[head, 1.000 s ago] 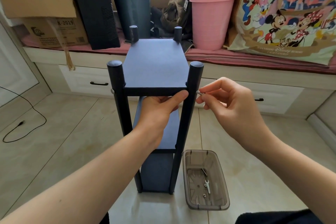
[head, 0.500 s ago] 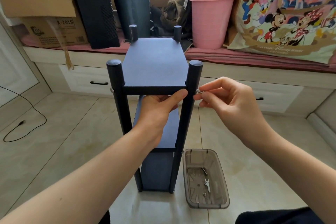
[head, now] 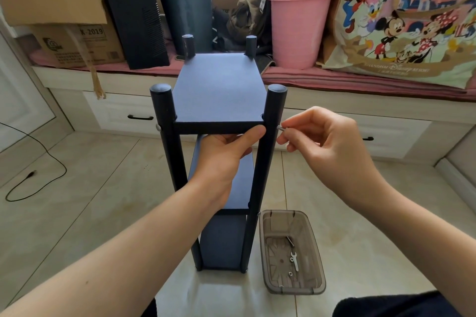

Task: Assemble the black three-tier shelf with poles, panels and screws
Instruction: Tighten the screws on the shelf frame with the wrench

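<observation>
The black three-tier shelf of round poles and flat panels (head: 219, 116) stands upright on the beige tiled floor (head: 77, 213) in the middle of the frame. A small silver screw (head: 280, 128) sticks out of the right front pole (head: 268, 152) at the level of the top panel (head: 219, 87). The right hand (head: 327, 147) comes in from the right side of the frame and pinches this screw between the thumb and the index fingertip, with the other fingers curled below them; the forearm goes down to the lower right corner. The left hand (head: 226, 154) reaches up from the lower left between the two front poles. It holds the front edge of the top panel from below, and its thumb lies along this edge with the tip touching the right front pole. Its other fingers are hidden under the panel. Another silver screw head (head: 158, 127) shows on the left front pole (head: 167, 152). To the lower right of the shelf, just beside its foot, a smoky transparent plastic tray (head: 291, 252) lies on the floor with a small wrench (head: 295, 261) and a few small metal parts in it. In the upper part of the frame are a pink plastic bucket (head: 298, 31) and a dark bin (head: 188, 18).
</observation>
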The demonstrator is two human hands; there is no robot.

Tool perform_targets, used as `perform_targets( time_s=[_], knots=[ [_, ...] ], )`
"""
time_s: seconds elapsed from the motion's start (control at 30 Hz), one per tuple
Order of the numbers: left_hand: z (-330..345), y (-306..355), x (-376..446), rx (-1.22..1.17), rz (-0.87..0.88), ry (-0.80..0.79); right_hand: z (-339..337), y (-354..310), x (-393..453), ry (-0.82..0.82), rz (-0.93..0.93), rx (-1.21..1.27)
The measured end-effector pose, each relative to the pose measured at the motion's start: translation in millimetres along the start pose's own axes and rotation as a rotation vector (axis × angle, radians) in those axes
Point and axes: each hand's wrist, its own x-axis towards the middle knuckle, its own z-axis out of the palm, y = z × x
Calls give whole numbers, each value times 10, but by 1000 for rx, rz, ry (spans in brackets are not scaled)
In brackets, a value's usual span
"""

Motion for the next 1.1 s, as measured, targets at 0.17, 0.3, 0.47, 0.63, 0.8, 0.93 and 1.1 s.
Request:
perform_targets(
  time_s=[0.17,0.3,0.47,0.63,0.8,0.93,1.1],
  knots=[
    [3,2,-2,5,5,-4,11,20,-11,-5,-50,-46],
    [3,-5,-2,3,13,-6,-14,41,14,-31,-11,39],
    [10,-16,-10,-24,7,-10,-10,72,16,-44,11,93],
    [17,-21,-4,-35,15,-7,17,79,24,-19,-1,90],
    [19,-22,-4,-13,26,0,24,91,25,-9,-30,40],
    [28,-14,-11,-9,26,2,17,86,30,-11,-33,19],
    [28,-12,-14,0,23,12,14,71,39,-9,-8,35]
  ],
)
